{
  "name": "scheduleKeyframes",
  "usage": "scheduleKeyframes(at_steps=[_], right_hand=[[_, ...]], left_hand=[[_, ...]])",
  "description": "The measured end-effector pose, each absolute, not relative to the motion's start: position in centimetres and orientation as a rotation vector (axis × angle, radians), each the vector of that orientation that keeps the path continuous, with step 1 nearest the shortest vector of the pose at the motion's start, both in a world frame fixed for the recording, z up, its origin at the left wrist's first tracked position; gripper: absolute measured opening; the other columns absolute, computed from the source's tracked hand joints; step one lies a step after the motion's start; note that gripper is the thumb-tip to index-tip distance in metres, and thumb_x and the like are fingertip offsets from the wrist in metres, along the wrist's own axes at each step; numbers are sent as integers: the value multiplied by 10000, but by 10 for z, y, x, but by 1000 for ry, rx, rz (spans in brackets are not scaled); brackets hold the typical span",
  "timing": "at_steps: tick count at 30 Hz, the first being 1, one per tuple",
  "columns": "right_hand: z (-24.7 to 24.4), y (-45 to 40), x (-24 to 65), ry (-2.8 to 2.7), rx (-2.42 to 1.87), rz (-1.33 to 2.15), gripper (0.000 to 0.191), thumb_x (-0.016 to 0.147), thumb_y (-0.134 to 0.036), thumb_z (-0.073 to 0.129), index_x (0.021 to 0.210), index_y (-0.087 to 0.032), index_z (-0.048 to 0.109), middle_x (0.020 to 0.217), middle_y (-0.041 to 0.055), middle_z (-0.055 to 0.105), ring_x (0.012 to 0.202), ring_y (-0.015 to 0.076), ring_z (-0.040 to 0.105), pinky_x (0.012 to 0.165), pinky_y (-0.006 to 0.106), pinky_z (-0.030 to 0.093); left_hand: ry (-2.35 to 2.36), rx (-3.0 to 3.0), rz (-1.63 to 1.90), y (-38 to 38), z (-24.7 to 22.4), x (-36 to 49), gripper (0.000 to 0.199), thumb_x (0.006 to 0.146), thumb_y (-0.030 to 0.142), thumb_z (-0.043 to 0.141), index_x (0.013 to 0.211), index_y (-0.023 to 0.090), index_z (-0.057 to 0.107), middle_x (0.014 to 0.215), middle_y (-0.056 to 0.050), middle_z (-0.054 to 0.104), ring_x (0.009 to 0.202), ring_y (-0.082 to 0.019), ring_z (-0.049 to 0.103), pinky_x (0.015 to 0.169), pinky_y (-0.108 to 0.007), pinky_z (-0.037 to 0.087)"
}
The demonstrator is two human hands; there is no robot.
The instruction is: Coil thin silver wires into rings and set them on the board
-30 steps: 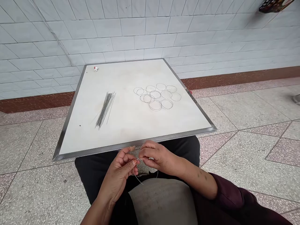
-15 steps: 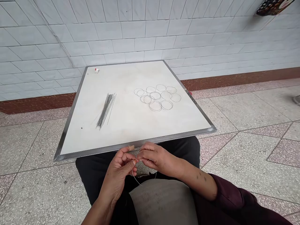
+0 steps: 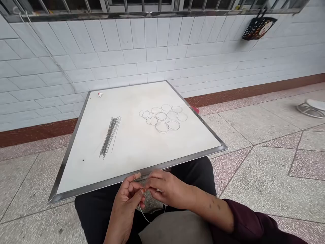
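Note:
Between my two hands, just past the table's near edge and above my lap, a thin wire [image 3: 143, 215] is bent into a loop that hangs down. My left hand [image 3: 129, 200] pinches it between thumb and fingers; a tan bandage wraps one fingertip. Against those fingertips, my right hand [image 3: 165, 188] pinches the wire too, with its ends hidden in the fingers. On the table, a bundle of straight dark wires [image 3: 109, 137] lies to the left. Several thin wire rings [image 3: 162, 117] lie overlapping on the right.
The white table [image 3: 132, 156] has a metal rim and stands against a tiled wall [image 3: 157, 56]. A small white and red object [image 3: 100, 95] sits at its far left corner. A patterned bag [image 3: 259, 27] hangs at upper right. A stool [image 3: 311, 107] stands on the floor at right.
The head view has tilted up, so the window bars and more of the bag and stool show. Both hands keep pinching the wire with little visible change.

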State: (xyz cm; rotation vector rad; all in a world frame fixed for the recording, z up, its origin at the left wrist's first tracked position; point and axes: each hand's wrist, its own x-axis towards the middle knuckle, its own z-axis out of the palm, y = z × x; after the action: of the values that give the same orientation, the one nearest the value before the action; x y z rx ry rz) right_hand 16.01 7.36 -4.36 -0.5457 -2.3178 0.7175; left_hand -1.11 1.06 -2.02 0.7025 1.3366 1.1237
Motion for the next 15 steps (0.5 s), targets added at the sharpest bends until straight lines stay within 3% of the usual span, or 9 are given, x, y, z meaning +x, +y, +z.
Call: scheduleKeyframes(at_steps=[15], right_hand=[[-45, 75, 162, -2291, -566, 770, 99, 954, -158, 543, 953, -166, 642, 876, 47, 603, 839, 145, 584, 738, 230, 507]], left_hand=[[1351, 762, 1118, 14, -24, -10, 516, 706, 404, 800, 1145, 198, 622, 673, 26, 609, 601, -162, 572, 536, -287, 497]])
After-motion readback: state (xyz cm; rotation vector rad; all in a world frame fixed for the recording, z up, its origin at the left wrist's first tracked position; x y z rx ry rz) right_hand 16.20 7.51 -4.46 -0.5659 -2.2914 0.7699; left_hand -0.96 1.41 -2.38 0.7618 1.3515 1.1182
